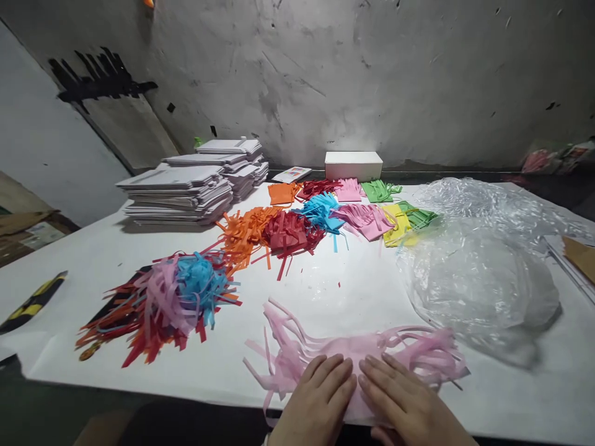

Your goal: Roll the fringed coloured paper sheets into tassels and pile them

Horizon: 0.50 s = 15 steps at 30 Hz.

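Smoothing pink fringed tissue-like sheet (352,346), we judge | our left hand (318,399), right hand (409,401) flat, fingers nearly together | next needs even pressure

Open table (372,291) beyond pink fringe (353,344), strip pile (171,297) blocking left, plastic bag (478,279) right

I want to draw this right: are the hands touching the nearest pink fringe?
Touching. The head view shows the left hand and right hand laid palm-down on the pink fringe, with no gap showing.
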Tool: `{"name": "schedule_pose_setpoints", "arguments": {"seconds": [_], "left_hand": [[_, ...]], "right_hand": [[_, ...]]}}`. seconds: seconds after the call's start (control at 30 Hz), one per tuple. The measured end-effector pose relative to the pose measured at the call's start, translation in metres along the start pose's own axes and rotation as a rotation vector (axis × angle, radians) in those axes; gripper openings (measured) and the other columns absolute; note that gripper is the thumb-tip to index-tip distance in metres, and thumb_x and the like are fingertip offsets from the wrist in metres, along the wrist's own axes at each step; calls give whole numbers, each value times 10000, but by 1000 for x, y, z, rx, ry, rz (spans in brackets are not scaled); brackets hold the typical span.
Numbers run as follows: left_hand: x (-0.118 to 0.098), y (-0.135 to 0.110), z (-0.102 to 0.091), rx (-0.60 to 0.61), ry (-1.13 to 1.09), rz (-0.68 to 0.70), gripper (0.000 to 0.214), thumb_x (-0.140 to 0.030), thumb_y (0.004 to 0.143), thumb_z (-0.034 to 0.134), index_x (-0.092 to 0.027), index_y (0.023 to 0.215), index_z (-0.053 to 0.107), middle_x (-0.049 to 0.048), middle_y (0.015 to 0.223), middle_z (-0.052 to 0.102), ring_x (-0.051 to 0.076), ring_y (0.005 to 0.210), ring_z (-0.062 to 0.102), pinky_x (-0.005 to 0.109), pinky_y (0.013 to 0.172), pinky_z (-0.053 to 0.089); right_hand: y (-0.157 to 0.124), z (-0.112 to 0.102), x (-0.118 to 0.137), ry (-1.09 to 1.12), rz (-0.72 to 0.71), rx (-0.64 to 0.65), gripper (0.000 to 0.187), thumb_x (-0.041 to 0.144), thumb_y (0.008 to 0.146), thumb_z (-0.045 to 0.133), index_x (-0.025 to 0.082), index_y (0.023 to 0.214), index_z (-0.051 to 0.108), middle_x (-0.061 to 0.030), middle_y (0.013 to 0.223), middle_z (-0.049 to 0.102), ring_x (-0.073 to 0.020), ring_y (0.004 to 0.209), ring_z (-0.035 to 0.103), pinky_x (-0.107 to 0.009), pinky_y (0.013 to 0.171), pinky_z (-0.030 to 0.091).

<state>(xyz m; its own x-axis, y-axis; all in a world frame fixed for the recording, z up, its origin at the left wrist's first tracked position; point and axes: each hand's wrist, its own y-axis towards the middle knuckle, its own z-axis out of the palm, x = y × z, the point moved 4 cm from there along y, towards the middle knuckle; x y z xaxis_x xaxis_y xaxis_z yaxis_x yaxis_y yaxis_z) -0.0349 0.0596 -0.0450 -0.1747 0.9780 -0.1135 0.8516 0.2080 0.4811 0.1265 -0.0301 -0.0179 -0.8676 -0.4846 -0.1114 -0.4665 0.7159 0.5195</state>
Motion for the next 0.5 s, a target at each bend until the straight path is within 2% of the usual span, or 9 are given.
{"name": "schedule_pose_setpoints", "arguments": {"seconds": [0.1, 0.2, 0.27, 0.4, 0.5], "left_hand": [[2, -5, -8, 15, -161, -31, 226, -154, 987, 427, -155, 1104, 620, 79, 1092, 705, 201, 1042, 607, 330, 937, 498], [7, -9, -14, 64, -276, -134, 169, -158, 981, 444, -179, 1029, 605, 63, 981, 694, 202, 941, 610, 329, 859, 509], [11, -8, -14, 105, -303, -249, 174, -159, 982, 427, -193, 960, 596, 53, 924, 679, 205, 889, 610, 341, 820, 506], [22, 3, -3, 173, -178, -501, 264, -188, 993, 386, -191, 812, 579, 56, 818, 656, 217, 784, 613, 339, 719, 488], [28, 13, 7, 222, -29, -639, 255, -192, 972, 428, -190, 767, 579, 53, 759, 655, 225, 722, 618, 337, 669, 452]], "right_hand": [[-2, 16, 6, 60, 47, -85, 338, 69, 939, 391, 156, 1144, 645, -36, 1072, 754, -171, 1022, 685, -333, 981, 491], [-9, 20, -2, 157, 148, -87, 239, 122, 950, 449, 169, 1094, 635, -24, 950, 756, -185, 959, 688, -353, 935, 482], [-10, 21, -7, 209, 279, -89, 169, 162, 947, 495, 186, 1058, 620, -15, 875, 732, -191, 913, 677, -348, 869, 477], [-7, 32, -8, 178, 552, -177, 116, 190, 960, 484, 206, 946, 598, -7, 794, 678, -188, 765, 634, -352, 773, 425], [-7, 47, -7, 92, 637, -185, 106, 222, 963, 495, 204, 980, 598, -21, 811, 678, -205, 761, 625, -369, 786, 392]]}}
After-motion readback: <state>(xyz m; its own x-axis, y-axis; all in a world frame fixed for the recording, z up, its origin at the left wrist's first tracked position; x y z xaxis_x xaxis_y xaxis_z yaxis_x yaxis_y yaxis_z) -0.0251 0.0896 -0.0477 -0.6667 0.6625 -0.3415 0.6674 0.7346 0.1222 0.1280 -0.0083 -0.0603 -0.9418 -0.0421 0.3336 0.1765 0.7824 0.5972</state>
